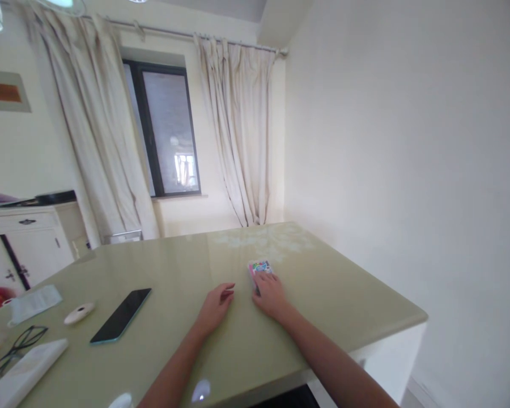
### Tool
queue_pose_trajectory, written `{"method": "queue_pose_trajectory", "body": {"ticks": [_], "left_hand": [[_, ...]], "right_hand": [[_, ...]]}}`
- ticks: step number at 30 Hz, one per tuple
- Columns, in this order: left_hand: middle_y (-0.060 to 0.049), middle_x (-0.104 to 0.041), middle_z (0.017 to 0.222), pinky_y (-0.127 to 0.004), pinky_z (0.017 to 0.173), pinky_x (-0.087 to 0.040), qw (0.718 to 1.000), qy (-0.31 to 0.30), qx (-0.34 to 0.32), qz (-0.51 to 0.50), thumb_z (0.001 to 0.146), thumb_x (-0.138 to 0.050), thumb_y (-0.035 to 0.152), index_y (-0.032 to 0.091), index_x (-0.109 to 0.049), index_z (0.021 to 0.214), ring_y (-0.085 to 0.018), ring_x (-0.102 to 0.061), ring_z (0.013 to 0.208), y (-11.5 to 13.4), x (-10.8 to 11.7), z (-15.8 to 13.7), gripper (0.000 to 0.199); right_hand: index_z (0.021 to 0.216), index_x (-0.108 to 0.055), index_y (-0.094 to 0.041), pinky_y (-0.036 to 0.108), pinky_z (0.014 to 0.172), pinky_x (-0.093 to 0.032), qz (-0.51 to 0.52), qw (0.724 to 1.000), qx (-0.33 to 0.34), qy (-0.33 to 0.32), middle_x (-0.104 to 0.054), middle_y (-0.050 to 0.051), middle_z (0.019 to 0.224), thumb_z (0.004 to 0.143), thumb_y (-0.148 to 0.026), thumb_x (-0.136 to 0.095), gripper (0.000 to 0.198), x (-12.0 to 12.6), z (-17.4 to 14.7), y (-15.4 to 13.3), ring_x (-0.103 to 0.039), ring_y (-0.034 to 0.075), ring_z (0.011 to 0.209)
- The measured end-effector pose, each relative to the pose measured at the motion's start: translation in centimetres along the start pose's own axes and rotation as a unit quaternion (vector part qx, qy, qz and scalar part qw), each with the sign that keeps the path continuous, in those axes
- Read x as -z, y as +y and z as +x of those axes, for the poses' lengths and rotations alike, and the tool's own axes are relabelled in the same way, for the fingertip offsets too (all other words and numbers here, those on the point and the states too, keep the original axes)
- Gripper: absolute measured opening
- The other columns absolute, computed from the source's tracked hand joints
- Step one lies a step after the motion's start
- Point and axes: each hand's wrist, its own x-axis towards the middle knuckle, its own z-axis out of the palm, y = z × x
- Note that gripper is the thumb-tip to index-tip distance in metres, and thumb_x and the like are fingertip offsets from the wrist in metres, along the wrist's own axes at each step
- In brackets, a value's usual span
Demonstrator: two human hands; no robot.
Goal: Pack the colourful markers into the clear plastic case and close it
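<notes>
A small, flat pack with a colourful printed top (260, 265) lies on the pale green table (323, 289). My right hand (271, 292) rests over its near part, fingers on top and thumb down along the left side, so much of the pack is covered. To the left of it, my left hand (216, 306) lies sideways on the tabletop. Its fingers are loosely bent, with a gap between them and the thumb, and nothing shows in them. The pack stands a short way from the left fingertips, not touching them.
On the left lie a dark phone (122, 315), a white oval object (79, 313), a pale face mask (36, 303), black-framed glasses (19, 345) and a long white box (28, 371). A white wall (391, 170) runs along the right; a cabinet (38, 243) stands back left.
</notes>
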Motion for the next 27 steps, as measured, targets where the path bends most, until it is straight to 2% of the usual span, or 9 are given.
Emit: {"method": "queue_pose_trajectory", "body": {"ticks": [5, 8, 11, 14, 17, 21, 23, 27], "left_hand": [[-0.012, -0.077, 0.105, -0.040, 0.091, -0.056, 0.999, 0.033, 0.007, 0.035, 0.087, -0.055, 0.039, 0.017, -0.069, 0.110, -0.023, -0.073, 0.094, 0.2, 0.6, 0.0, 0.035], [-0.011, -0.077, 0.101, -0.040, 0.089, -0.055, 0.998, 0.042, 0.009, 0.042, 0.086, -0.056, 0.041, 0.018, -0.071, 0.103, -0.023, -0.072, 0.092, 0.8, 0.8, 0.0, 0.032], [-0.010, -0.077, 0.096, -0.037, 0.086, -0.054, 0.998, 0.050, 0.011, 0.042, 0.085, -0.056, 0.042, 0.019, -0.072, 0.098, -0.023, -0.071, 0.089, 1.3, 0.8, 0.0, 0.031], [-0.008, -0.074, 0.083, -0.033, 0.076, -0.051, 0.996, 0.052, 0.018, 0.066, 0.085, -0.053, 0.045, 0.018, -0.071, 0.086, -0.021, -0.068, 0.078, 1.6, 0.8, 0.1, 0.033], [-0.003, -0.064, 0.066, -0.028, 0.066, -0.042, 0.994, 0.068, 0.031, 0.079, 0.084, -0.050, 0.050, 0.019, -0.064, 0.068, -0.019, -0.059, 0.067, 1.6, 0.9, 0.5, 0.038], [0.003, -0.040, 0.055, -0.027, 0.059, -0.031, 0.989, 0.125, 0.047, 0.069, 0.082, -0.044, 0.059, 0.023, -0.040, 0.056, -0.015, -0.042, 0.060, 1.1, 1.2, 1.1, 0.045], [0.004, -0.032, 0.057, -0.027, 0.058, -0.027, 0.986, 0.141, 0.054, 0.067, 0.082, -0.042, 0.061, 0.025, -0.032, 0.057, -0.014, -0.036, 0.060, 0.9, 1.1, 1.3, 0.045], [0.004, -0.027, 0.059, -0.028, 0.057, -0.024, 0.984, 0.148, 0.070, 0.067, 0.083, -0.042, 0.056, 0.026, -0.027, 0.056, -0.014, -0.032, 0.059, 0.9, 1.0, 1.3, 0.043]], "right_hand": [[0.140, -0.056, -0.022, 0.048, 0.112, -0.028, -0.082, 0.980, -0.174, 0.045, -0.062, 0.012, 0.137, 0.086, -0.009, -0.047, 0.056, 1.2, 0.7, 5.4, -0.049, 0.029, 0.132], [0.143, -0.053, -0.023, 0.049, 0.114, -0.025, -0.101, 0.971, -0.206, 0.068, -0.061, 0.013, 0.138, 0.087, -0.006, -0.044, 0.059, 1.4, 0.4, 7.1, -0.048, 0.030, 0.134], [0.144, -0.052, -0.019, 0.047, 0.115, -0.025, -0.100, 0.976, -0.181, 0.074, -0.058, 0.015, 0.142, 0.086, -0.005, -0.045, 0.060, 1.1, 0.2, 6.9, -0.047, 0.030, 0.135], [0.133, -0.061, -0.016, 0.042, 0.114, -0.029, -0.061, 0.994, -0.067, 0.063, -0.056, 0.014, 0.143, 0.086, -0.008, -0.049, 0.049, 1.1, 0.2, 4.5, -0.045, 0.028, 0.135], [0.121, -0.065, -0.018, 0.038, 0.102, -0.040, -0.008, 0.997, 0.062, 0.054, -0.067, 0.011, 0.121, 0.092, -0.016, -0.051, 0.032, 1.1, -0.1, 0.5, -0.055, 0.025, 0.116], [0.105, -0.065, -0.019, 0.037, 0.090, -0.042, -0.014, 0.981, 0.187, 0.038, -0.066, 0.009, 0.101, 0.096, -0.029, -0.055, 0.017, 0.6, -0.7, -3.7, -0.057, 0.024, 0.099], [0.100, -0.064, -0.019, 0.036, 0.089, -0.041, -0.019, 0.983, 0.176, 0.039, -0.065, 0.009, 0.099, 0.096, -0.031, -0.056, 0.015, 0.3, -0.6, -4.1, -0.056, 0.023, 0.097], [0.095, -0.063, -0.018, 0.035, 0.089, -0.039, -0.016, 0.995, -0.005, 0.101, -0.065, 0.008, 0.097, 0.099, -0.026, -0.048, 0.017, 0.3, 0.4, -1.3, -0.057, 0.023, 0.096]]}}
